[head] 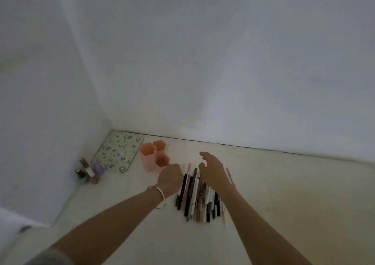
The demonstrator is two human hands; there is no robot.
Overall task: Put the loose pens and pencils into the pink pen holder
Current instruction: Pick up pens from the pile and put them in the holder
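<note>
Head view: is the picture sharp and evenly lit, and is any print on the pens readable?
Head view: soft all over, with dim, even light, no glare and no hard shadows; the pens blur into a striped heap, no print readable; the holder shows as three pink cups; the bottles in the corner are dark and unclear.

fingers of left hand [170, 175] hidden, bottles [88, 171] blurred

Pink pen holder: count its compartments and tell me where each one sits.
3 in the pink pen holder: the left compartment, the back compartment beside it, and the front compartment nearest the left hand. None appears hidden.
</note>
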